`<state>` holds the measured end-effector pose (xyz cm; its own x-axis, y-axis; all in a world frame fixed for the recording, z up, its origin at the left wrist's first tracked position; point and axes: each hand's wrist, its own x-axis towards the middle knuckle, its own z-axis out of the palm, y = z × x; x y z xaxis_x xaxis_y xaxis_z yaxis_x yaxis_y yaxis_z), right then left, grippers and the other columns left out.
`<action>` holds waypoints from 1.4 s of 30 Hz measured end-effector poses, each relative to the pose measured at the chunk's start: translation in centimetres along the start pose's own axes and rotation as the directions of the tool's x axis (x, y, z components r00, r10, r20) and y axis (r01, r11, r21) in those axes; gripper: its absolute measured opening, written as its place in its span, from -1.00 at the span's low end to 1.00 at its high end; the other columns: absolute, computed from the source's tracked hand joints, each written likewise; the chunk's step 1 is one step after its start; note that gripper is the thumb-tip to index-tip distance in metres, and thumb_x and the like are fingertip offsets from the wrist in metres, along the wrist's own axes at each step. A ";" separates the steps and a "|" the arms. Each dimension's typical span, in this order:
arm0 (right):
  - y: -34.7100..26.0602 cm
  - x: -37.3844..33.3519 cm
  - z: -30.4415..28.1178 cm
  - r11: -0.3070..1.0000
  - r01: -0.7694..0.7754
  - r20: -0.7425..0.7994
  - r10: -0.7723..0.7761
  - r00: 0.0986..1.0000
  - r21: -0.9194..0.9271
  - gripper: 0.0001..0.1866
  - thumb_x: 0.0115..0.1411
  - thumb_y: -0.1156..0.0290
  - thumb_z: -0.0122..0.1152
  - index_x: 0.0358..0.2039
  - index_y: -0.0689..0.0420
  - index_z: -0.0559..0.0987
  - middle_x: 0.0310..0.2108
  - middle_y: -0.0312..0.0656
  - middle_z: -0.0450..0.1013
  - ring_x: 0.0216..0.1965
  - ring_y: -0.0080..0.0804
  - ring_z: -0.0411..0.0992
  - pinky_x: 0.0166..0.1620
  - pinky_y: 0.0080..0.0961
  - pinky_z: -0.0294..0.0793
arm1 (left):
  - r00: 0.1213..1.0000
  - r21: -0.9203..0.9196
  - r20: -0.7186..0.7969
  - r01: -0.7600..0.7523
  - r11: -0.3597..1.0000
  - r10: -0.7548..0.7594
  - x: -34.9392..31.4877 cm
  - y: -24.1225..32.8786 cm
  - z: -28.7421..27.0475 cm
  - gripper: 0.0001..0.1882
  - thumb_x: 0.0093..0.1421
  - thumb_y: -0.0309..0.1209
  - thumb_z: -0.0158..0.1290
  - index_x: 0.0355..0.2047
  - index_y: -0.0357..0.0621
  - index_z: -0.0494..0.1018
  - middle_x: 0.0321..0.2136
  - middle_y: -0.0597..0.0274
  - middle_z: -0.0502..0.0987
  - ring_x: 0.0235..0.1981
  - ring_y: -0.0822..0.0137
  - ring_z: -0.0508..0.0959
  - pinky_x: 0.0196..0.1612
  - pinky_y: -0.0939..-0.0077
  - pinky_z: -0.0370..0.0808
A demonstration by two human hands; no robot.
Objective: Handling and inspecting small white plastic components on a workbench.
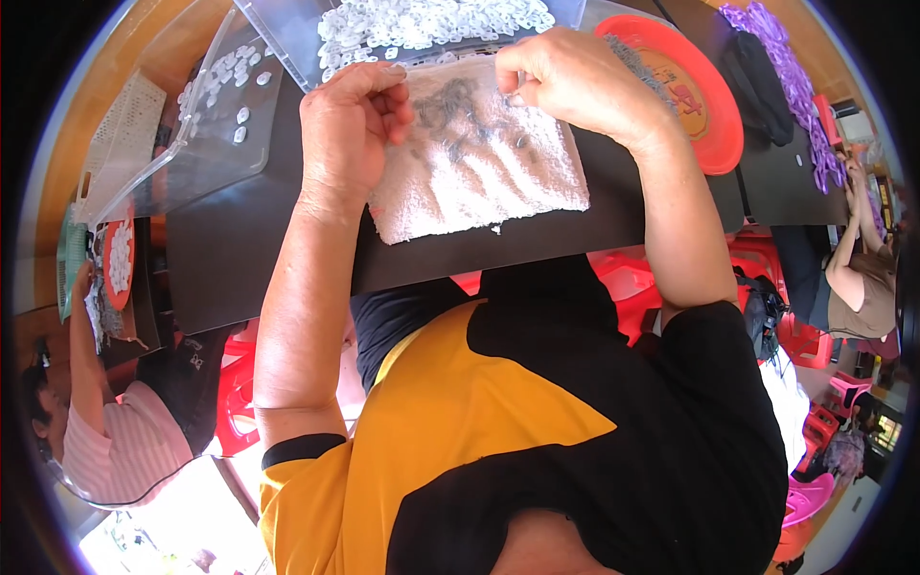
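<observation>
A pinkish-white towel (479, 192) lies on the dark table in front of me, with small dark grey pieces or strands (450, 115) scattered over its far half. My left hand (350, 125) is at the towel's left edge, fingers curled in, thumb and forefinger closed near the far corner. At the far right of the towel, my right hand (585, 91) has its fingertips pressed together in a pinch. Whatever either hand holds is too small or hidden to make out. Just beyond both hands stands a clear bin of small white plastic pieces (422, 24).
A red round tray (719, 134) with a grey stringy heap (632, 67) sits to the right. On the left is a clear plastic container (216, 163) with several white pieces. Purple strands (776, 48) lie far right. Other people work at [both sides], one in a striped shirt (134, 436).
</observation>
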<state>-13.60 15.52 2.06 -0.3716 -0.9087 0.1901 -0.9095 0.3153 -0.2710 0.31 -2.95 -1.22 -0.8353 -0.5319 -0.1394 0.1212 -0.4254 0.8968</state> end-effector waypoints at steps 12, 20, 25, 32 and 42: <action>0.3 0.2 1.1 0.999 0.032 0.036 -0.031 0.999 -0.040 -0.91 -0.11 0.57 0.15 -0.53 0.11 0.52 -0.57 -0.14 0.48 -0.45 -0.14 0.50 -0.40 -0.25 0.41 | 1.000 0.063 -0.019 -0.019 0.998 0.020 -0.4 0.1 0.4 -0.89 0.07 -0.51 0.11 -0.50 -0.35 0.49 -0.61 0.17 0.48 -0.68 0.40 0.45 -0.64 0.58 0.32; 0.8 -0.1 0.3 1.000 -0.006 -0.022 0.006 1.000 -0.013 -0.95 -0.03 0.54 0.14 -0.49 0.17 0.51 -0.58 -0.10 0.46 -0.48 -0.14 0.47 -0.40 -0.26 0.38 | 1.000 0.075 -0.002 -0.013 0.997 0.013 -0.3 -0.1 0.5 -0.90 0.06 -0.51 0.12 -0.52 -0.32 0.48 -0.63 0.20 0.48 -0.68 0.43 0.45 -0.65 0.59 0.31; 0.7 0.2 1.5 0.988 0.086 -0.038 -0.092 0.995 -0.128 -0.95 0.02 0.54 0.14 -0.45 0.20 0.50 -0.59 -0.10 0.44 -0.48 -0.16 0.47 -0.39 -0.27 0.38 | 1.000 0.071 0.000 -0.012 0.997 0.012 -0.5 0.0 0.5 -0.90 0.06 -0.51 0.12 -0.53 -0.31 0.48 -0.63 0.21 0.48 -0.67 0.43 0.45 -0.65 0.59 0.31; 0.7 0.3 0.8 0.999 0.038 0.008 -0.038 0.999 -0.030 -0.93 0.03 0.58 0.10 -0.43 0.20 0.53 -0.54 -0.08 0.49 -0.45 -0.18 0.50 -0.35 -0.29 0.41 | 1.000 0.079 -0.012 -0.009 0.997 0.010 -0.6 0.1 0.6 -0.90 0.06 -0.51 0.11 -0.53 -0.32 0.48 -0.62 0.21 0.48 -0.67 0.43 0.45 -0.64 0.59 0.31; 1.1 0.5 1.3 0.998 0.051 -0.130 -0.056 0.990 -0.040 -0.80 0.04 0.59 0.02 -0.37 0.13 0.60 -0.42 -0.05 0.56 -0.32 -0.09 0.54 -0.25 -0.22 0.48 | 1.000 0.082 -0.002 -0.016 0.996 0.016 -0.6 0.1 0.6 -0.90 0.05 -0.51 0.11 -0.53 -0.32 0.49 -0.63 0.21 0.48 -0.67 0.43 0.45 -0.65 0.59 0.31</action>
<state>-14.59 15.07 0.65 -0.3416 -0.8815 0.3259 -0.9339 0.2794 -0.2233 0.50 -2.25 -0.82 -0.8321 -0.5402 -0.1255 0.0903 -0.3553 0.9304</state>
